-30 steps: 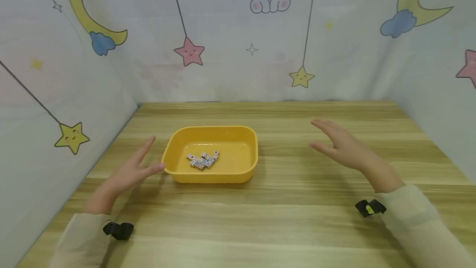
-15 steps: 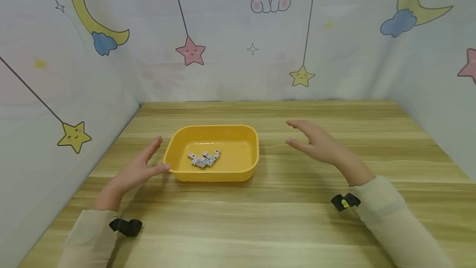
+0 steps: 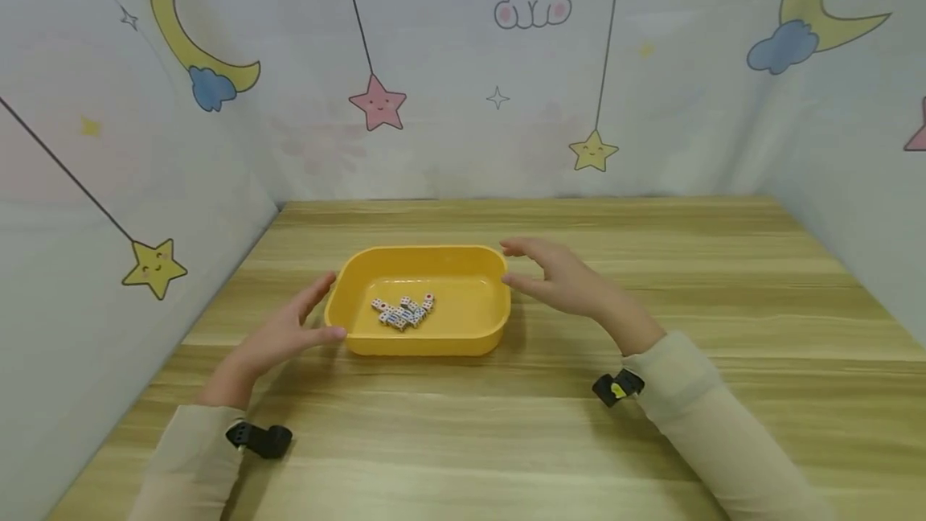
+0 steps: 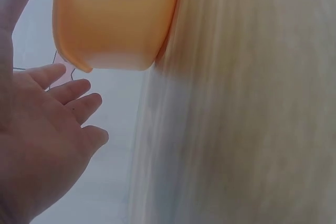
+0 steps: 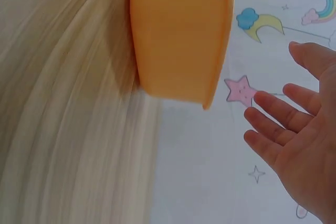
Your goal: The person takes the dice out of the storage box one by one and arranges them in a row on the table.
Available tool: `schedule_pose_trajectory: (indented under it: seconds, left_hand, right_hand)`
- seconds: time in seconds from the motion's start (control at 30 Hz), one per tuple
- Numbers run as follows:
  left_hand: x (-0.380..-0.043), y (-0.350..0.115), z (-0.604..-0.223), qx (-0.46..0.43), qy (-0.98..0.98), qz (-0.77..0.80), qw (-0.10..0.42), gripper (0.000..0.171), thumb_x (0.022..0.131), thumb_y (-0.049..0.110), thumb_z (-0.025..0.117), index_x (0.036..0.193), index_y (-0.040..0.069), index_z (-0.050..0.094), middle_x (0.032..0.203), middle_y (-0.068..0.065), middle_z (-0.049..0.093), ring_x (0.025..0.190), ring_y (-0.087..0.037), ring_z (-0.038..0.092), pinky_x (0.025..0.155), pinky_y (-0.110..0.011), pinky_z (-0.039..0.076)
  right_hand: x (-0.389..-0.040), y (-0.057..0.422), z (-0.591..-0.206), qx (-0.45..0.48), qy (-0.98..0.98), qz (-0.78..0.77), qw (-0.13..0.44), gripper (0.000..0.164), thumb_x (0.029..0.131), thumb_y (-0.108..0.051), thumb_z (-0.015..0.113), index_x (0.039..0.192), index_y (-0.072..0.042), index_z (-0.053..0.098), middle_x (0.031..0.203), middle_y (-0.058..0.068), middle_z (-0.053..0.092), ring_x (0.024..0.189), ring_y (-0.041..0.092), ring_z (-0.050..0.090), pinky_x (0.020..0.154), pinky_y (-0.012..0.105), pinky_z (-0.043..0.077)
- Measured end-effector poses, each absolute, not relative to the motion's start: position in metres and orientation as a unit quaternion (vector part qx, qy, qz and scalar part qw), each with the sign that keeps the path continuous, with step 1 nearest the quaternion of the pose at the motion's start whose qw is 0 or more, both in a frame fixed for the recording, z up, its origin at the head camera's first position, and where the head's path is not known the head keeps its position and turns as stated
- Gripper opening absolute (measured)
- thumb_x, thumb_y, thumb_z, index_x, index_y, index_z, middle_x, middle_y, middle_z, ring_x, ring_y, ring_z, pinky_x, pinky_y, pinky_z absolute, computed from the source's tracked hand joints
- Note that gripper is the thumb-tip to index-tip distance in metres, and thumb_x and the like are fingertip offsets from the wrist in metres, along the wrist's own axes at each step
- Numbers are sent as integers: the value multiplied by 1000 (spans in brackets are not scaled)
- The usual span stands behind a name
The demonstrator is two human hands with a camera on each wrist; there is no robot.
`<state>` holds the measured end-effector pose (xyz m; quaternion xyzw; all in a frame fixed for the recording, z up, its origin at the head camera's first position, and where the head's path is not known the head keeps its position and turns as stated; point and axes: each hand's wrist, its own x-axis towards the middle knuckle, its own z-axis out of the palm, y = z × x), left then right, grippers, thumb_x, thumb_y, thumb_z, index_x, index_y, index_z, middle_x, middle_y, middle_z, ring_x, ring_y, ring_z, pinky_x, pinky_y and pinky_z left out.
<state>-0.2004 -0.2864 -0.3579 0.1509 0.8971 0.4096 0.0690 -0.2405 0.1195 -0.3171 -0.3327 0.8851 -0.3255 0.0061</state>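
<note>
R hand (image 3: 559,276) moved in beside tub (image 3: 427,346), R end; L hand (image 3: 282,336) beside L end. Both: fingers extended, wide. Tub contents: white dice (image 3: 400,316), clustered.

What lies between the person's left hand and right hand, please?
In the head view, a yellow tub with a cluster of white dice inside sits on the wood-grain table between the left hand and the right hand.

Soft light casts faint shadows on the table (image 3: 434,432), which blurs in both wrist views.
</note>
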Motion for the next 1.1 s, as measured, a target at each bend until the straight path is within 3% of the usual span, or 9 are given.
schedule_pose_trajectory:
  seconds: [0.53,0.73,0.87,0.93,1.0,1.1]
  left_hand:
    - [-208,-286,-369,168,862,471,86,86,80,19,67,144,10,12,150,-10,10,137,-33,5,105,-59,6]
    - [-206,-286,-371,166,844,501,98,80,81,13,65,144,9,15,151,-11,7,137,-33,1,106,-56,4]
    - [-207,-286,-372,168,835,514,102,79,82,11,64,144,10,14,151,-11,6,137,-31,2,107,-52,5]
    - [-207,-286,-372,170,832,518,103,79,82,10,63,144,10,14,151,-10,7,137,-30,4,108,-47,8]
    - [-208,-286,-372,171,830,521,105,79,82,10,63,144,11,14,151,-10,8,137,-30,6,109,-32,15]
    - [-208,-286,-372,171,823,530,109,79,82,9,62,144,11,13,151,-10,8,137,-30,8,100,-10,23]
  right_hand:
    - [-263,62,-327,-348,869,-348,48,51,89,-36,53,133,-14,41,123,8,54,111,18,50,95,41,40]
    - [-271,42,-331,-350,866,-349,74,49,89,-31,54,131,-8,44,121,9,56,107,17,53,91,34,44]
    - [-278,32,-334,-338,870,-347,90,47,88,-29,55,129,-9,47,110,3,60,98,13,55,84,28,47]
    - [-281,28,-335,-334,870,-349,99,45,88,-28,56,129,-10,48,105,1,60,94,12,55,80,27,47]
    - [-284,24,-336,-332,869,-351,108,44,87,-25,57,128,-10,49,101,0,60,93,12,55,80,27,47]
    - [-288,20,-338,-332,871,-342,119,42,87,-22,58,125,-8,51,99,1,61,92,14,55,78,26,47]
